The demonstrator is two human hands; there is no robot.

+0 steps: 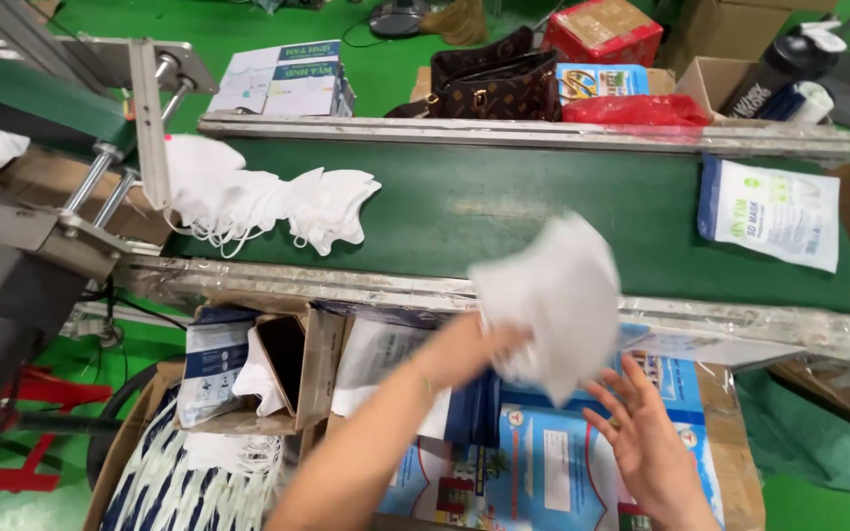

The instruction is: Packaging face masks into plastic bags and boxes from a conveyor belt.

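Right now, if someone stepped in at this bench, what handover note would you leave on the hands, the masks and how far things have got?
Left hand: gripping a blurred stack of white masks, held over the near rail of the green conveyor belt.
Right hand: open, fingers spread, just below the stack, not clearly touching it.
More white masks lie bunched at the belt's left end by the metal guide. One sealed mask pouch lies at the right end.
Blue printed pouches lie under the hands.
Done: one pouch on the belt. Left: the held stack and the bunch on the belt are unpacked.
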